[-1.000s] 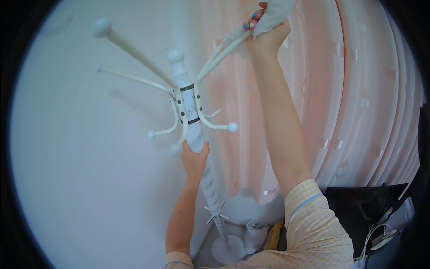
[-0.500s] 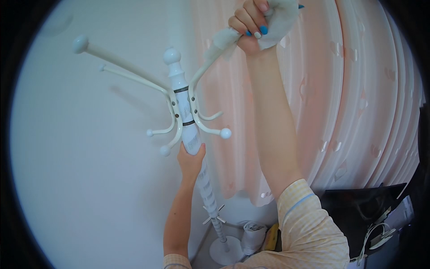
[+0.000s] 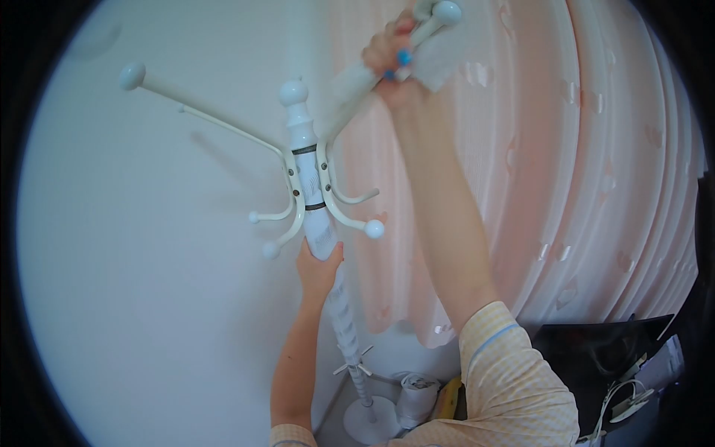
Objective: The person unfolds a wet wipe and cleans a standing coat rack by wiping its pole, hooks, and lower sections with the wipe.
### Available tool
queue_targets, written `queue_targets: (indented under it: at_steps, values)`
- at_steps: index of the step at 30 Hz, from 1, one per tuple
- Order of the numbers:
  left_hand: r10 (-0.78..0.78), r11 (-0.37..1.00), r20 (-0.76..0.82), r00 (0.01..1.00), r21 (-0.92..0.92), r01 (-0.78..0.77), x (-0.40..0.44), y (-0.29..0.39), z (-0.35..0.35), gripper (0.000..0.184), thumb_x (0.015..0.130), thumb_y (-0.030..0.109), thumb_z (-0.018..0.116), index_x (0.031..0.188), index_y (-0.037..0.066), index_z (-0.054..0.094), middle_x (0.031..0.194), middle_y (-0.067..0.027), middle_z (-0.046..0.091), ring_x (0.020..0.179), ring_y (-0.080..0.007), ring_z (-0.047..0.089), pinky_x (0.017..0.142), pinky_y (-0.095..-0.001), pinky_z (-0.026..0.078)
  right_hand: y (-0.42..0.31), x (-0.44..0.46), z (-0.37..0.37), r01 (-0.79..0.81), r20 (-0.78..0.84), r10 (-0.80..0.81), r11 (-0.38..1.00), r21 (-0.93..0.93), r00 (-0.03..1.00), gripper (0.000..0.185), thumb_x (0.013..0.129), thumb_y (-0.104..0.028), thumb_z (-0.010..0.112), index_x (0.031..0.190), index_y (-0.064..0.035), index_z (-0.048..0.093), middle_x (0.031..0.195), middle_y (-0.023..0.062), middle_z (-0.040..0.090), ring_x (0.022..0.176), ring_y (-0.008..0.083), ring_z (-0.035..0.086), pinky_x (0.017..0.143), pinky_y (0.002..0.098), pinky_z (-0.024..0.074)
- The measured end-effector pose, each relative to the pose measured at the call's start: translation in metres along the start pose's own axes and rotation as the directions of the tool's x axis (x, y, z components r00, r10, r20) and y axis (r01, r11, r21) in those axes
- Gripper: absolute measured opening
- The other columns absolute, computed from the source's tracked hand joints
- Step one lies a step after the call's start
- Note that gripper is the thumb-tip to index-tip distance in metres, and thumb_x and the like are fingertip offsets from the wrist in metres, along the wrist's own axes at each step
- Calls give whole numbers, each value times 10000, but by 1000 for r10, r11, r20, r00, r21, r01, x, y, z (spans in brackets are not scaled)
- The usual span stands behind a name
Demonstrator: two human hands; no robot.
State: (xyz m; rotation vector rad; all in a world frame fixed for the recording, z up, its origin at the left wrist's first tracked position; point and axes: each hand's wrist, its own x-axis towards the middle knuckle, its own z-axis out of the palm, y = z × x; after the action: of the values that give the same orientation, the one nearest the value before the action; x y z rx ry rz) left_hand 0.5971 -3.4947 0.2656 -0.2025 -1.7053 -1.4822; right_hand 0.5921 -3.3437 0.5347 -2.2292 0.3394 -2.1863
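Coat rack (image 3: 302,132) stands on its round base (image 3: 372,422); I see the left hand (image 3: 318,270) wrapped round its pole (image 3: 343,320), the right hand (image 3: 390,56) curled tight over white cloth (image 3: 437,67) around an upper hook (image 3: 447,13), pink curtain (image 3: 525,164) behind.

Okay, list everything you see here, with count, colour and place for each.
Coat rack: 1, white, centre
Cloth: 1, white, top centre, against an upper rack arm
Curtain: 1, pink, right
Wall: 1, pale bluish white, left
Rolled bundle: 1, white, beside the rack's base
Item too hidden to name: 1, yellow, beside the bundle
Flat panel: 1, black, lower right
Corded item: 1, white, lower right
Sleeves: 2, yellow-and-white check, blue trim, bottom
Left hand: 1, around the rack's pole
Right hand: 1, blue nails, holding the cloth
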Motion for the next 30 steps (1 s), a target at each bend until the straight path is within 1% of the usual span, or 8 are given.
queue_targets:
  at_steps: [2, 5, 8, 11, 13, 16, 27, 30]
  values:
    - [-29, 999, 19, 999, -23, 30, -2, 3, -2, 343, 683, 153, 667, 929, -40, 526, 694, -109, 604, 606, -161, 587, 567, -282, 458, 23, -22, 2, -54, 78, 47, 995, 89, 996, 366, 828, -402, 357, 693, -72, 440, 495, 36, 400, 428, 158, 371, 441, 290, 293]
    - [3, 1000, 40, 999, -26, -2, -3, 8, -2, 348, 682, 152, 666, 940, -40, 530, 703, -106, 608, 617, -159, 588, 574, -283, 459, 49, -38, 9, 44, -64, -53, 990, -135, 997, 348, 848, -414, 382, 663, -121, 417, 400, -8, 258, 332, 114, 212, 370, 246, 189]
    - [-39, 999, 11, 999, -35, 40, -5, 9, -4, 367, 679, 154, 668, 960, -37, 529, 719, -106, 613, 625, -156, 591, 585, -282, 462, 56, -41, 12, 26, -47, -31, 994, -102, 998, 365, 865, -404, 395, 660, -103, 412, 409, -1, 273, 327, 120, 249, 360, 258, 216]
    - [-75, 997, 16, 997, -4, 75, -5, 6, -3, 400, 671, 175, 675, 975, -38, 526, 761, -114, 618, 664, -169, 597, 621, -289, 466, 63, -48, 18, 68, -218, -156, 929, -364, 964, 354, 893, -355, 394, 657, -91, 404, 429, 19, 341, 341, 137, 325, 369, 275, 290]
    - [-49, 999, 7, 999, 14, 49, -3, -1, 1, 411, 668, 186, 678, 977, -38, 525, 784, -121, 620, 691, -180, 600, 641, -294, 466, 70, -60, 4, -77, -356, -150, 831, -551, 923, 153, 856, -193, 512, 824, -46, 481, 548, 2, 455, 438, 90, 422, 437, 244, 356]
    - [-38, 999, 11, 999, 26, 38, -3, -2, 1, 427, 663, 203, 679, 979, -39, 523, 820, -132, 620, 736, -198, 603, 671, -304, 466, 85, -76, -6, -151, -342, -107, 747, -647, 934, 144, 849, -175, 521, 897, -40, 508, 607, -21, 473, 477, 50, 407, 438, 222, 341]
    - [-66, 997, 80, 995, -32, 69, -8, 12, -3, 394, 668, 163, 677, 970, -35, 520, 808, -132, 618, 708, -188, 606, 639, -306, 470, 79, -67, 8, -173, -441, -176, 746, -644, 880, 219, 856, -236, 521, 797, -25, 504, 537, -14, 439, 414, 59, 422, 369, 235, 342]
    - [70, 997, 55, 996, 26, -72, -4, 2, -2, 382, 673, 144, 674, 969, -41, 517, 773, -125, 615, 653, -168, 602, 597, -292, 474, 60, -52, 11, -84, -395, -234, 763, -640, 888, 276, 855, -265, 519, 729, -25, 471, 494, 7, 424, 362, 98, 434, 332, 261, 356]
